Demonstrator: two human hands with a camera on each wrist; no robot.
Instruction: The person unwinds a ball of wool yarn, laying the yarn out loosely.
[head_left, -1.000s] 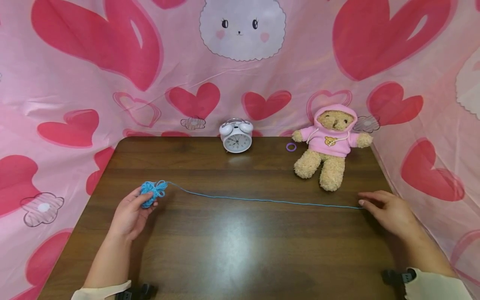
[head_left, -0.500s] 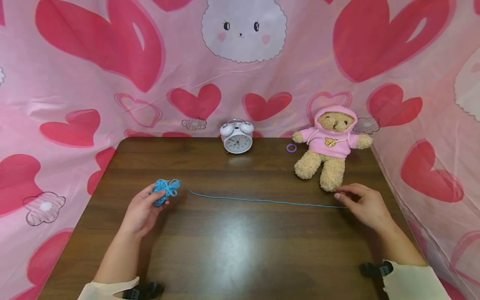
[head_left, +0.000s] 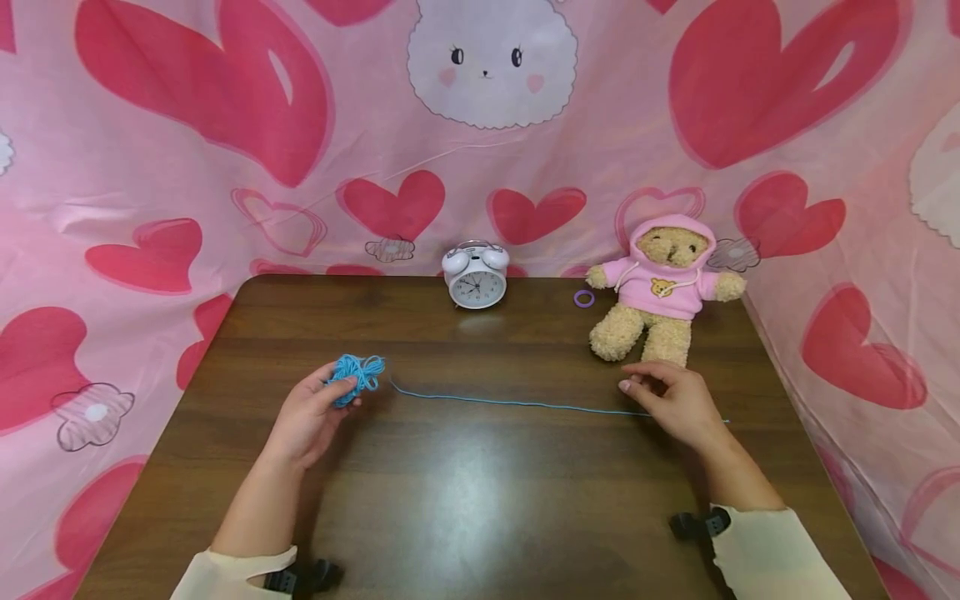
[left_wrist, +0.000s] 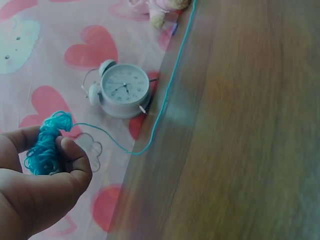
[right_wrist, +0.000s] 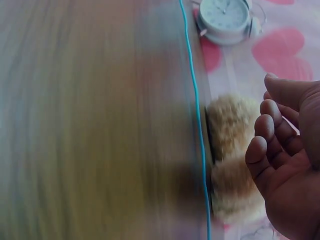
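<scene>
A small bundle of light blue yarn [head_left: 358,377] is held between the thumb and fingers of my left hand [head_left: 306,421], above the table's left half. From the bundle a single yarn strand [head_left: 517,403] droops and runs rightward along the tabletop. In the left wrist view the wound loops [left_wrist: 47,145] stick out past the thumb. My right hand [head_left: 675,406] hovers over the strand near the teddy bear's feet and covers part of it; the free end shows beyond the wrist. Its fingers [right_wrist: 267,125] are loosely bent with nothing between them, and the strand passes beside them in the right wrist view.
At the back of the brown table [head_left: 465,483] stand a white alarm clock [head_left: 477,282] and a teddy bear [head_left: 663,287] in a pink hoodie. Between them lies a purple ring [head_left: 583,298]. A pink heart-patterned cloth [head_left: 285,225] hangs behind and at the sides.
My right hand has let go of the strand's end and moved left along it. The left hand has shifted rightward with the bundle, and the strand has slackened.
</scene>
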